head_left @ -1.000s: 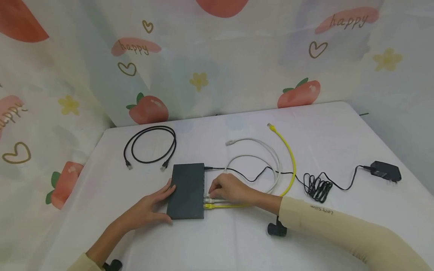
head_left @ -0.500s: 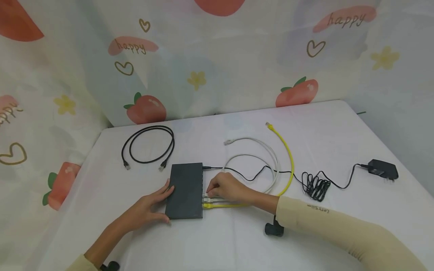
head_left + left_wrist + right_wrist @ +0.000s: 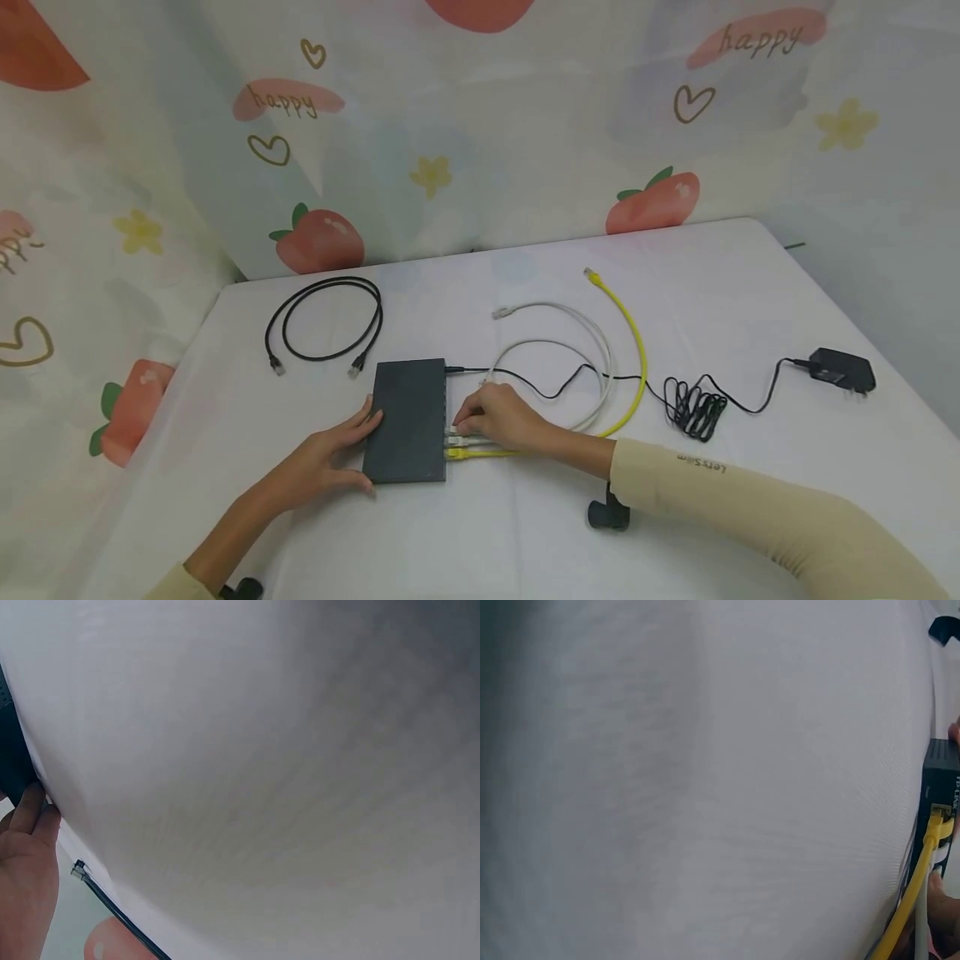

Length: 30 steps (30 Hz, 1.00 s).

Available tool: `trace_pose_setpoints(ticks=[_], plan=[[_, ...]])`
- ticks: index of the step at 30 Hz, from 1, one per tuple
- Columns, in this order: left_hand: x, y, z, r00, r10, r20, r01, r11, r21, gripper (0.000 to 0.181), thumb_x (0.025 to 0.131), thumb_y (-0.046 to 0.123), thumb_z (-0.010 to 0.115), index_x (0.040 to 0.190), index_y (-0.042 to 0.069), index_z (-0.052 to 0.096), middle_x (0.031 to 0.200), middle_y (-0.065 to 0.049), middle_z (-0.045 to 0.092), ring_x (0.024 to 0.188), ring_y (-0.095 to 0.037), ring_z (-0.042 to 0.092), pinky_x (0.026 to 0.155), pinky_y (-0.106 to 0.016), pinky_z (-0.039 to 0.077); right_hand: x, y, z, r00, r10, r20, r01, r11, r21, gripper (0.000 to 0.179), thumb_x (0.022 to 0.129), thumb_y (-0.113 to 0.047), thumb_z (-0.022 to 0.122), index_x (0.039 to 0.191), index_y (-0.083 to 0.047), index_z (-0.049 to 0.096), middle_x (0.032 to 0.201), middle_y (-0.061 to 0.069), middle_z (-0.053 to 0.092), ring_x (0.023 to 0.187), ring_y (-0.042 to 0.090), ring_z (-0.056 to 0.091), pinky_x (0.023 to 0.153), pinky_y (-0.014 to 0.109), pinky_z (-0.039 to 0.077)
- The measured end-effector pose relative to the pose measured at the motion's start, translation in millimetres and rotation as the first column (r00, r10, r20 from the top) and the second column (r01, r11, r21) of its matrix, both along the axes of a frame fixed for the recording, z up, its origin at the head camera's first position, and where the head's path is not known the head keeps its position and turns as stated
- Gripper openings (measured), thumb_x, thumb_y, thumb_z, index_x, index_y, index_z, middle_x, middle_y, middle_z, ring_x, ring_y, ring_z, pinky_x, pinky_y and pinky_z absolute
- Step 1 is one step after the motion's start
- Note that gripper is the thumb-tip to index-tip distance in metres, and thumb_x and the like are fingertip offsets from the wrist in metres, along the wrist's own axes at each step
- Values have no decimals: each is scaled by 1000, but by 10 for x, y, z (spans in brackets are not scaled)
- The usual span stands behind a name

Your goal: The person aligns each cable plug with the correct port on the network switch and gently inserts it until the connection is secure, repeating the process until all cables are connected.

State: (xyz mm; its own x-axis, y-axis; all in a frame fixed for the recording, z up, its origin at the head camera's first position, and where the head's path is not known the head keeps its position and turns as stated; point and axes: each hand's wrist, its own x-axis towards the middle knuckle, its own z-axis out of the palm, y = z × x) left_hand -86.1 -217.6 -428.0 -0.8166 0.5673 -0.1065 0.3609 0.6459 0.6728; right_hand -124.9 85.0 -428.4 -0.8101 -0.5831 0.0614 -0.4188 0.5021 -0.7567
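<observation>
A black network switch [image 3: 407, 421] lies flat on the white-covered table. My left hand [image 3: 330, 465] braces its left side, with fingertips over the edge and the thumb near the front left corner. At the ports along the right side, my right hand [image 3: 504, 417] pinches the plug end of a white network cable [image 3: 600, 342], partly hidden by the fingers. Just nearer to me, a white plug [image 3: 456, 442] and the plug of a yellow network cable [image 3: 633, 333] sit at the ports. The right wrist view shows the yellow plug [image 3: 934, 825] in its port.
A coiled black network cable [image 3: 324, 358] lies at the back left. A thin black power cord [image 3: 558, 392] runs from the switch's far right corner, through a tied bundle [image 3: 697, 410], to a power adapter [image 3: 842, 370] at the right. A patterned cloth [image 3: 465, 108] hangs behind the table.
The head view has shifted slightly, moving the scene a little to the left. Both hands keep their places at the switch, the right still pinching at the ports.
</observation>
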Motion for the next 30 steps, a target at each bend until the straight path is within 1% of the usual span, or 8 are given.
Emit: trace_pose_setpoints(ticks=[7, 14, 16, 19, 23, 26, 30], plan=[[36, -19, 13, 1000, 15, 9, -15, 1000, 9, 93, 71, 40, 77, 147, 10, 32, 155, -7, 12, 137, -30, 20, 104, -49, 28, -3, -36, -34, 1000, 6, 19, -5, 999, -34, 4, 83, -11, 72, 85, -8, 75, 79, -8, 70, 80, 7, 58, 69, 23, 47], [-2, 8, -31, 1000, 5, 9, -5, 1000, 13, 92, 73, 42, 75, 148, 13, 30, 156, -5, 11, 138, -28, 18, 105, -49, 28, -61, 24, -23, 999, 47, 6, -47, 999, 14, 4, 84, -12, 72, 85, -14, 75, 77, -15, 67, 78, 4, 56, 69, 25, 46], [-9, 20, -34, 1000, 4, 25, -5, 1000, 27, 92, 73, 42, 75, 148, 14, 29, 156, -4, 10, 139, -28, 16, 105, -50, 26, -70, 54, -29, 998, 58, 11, -58, 998, 16, 5, 85, -13, 71, 87, -14, 75, 79, -15, 67, 80, 5, 57, 70, 25, 47], [-6, 32, -22, 999, 7, 39, -9, 999, 31, 93, 74, 42, 76, 149, 14, 28, 156, -3, 8, 139, -29, 14, 106, -50, 25, -71, 93, -42, 998, 62, 27, -62, 998, -3, 9, 86, -16, 70, 93, -13, 74, 88, -12, 68, 86, 6, 59, 74, 26, 48], [1, 20, -12, 999, 16, 36, -17, 1000, 15, 93, 74, 43, 75, 149, 14, 28, 157, -4, 8, 139, -28, 14, 106, -50, 25, -68, 121, -51, 997, 58, 47, -56, 998, -40, 16, 87, -18, 69, 101, -12, 72, 97, -9, 68, 93, 8, 60, 80, 26, 48], [4, 4, -17, 999, 23, 39, -24, 1000, 15, 93, 74, 44, 75, 149, 15, 28, 157, -3, 8, 139, -28, 14, 106, -50, 25, -72, 129, -42, 998, 47, 43, -45, 998, -54, 15, 87, -18, 69, 101, -12, 72, 96, -9, 68, 92, 8, 60, 80, 25, 48], [15, 1, -14, 998, 29, 57, -31, 999, 35, 93, 73, 43, 77, 149, 15, 29, 156, -3, 8, 140, -29, 14, 106, -51, 24, -87, 136, -28, 1000, 22, 19, -21, 999, -40, 15, 87, -18, 69, 100, -12, 72, 95, -10, 68, 91, 6, 60, 79, 24, 48]])
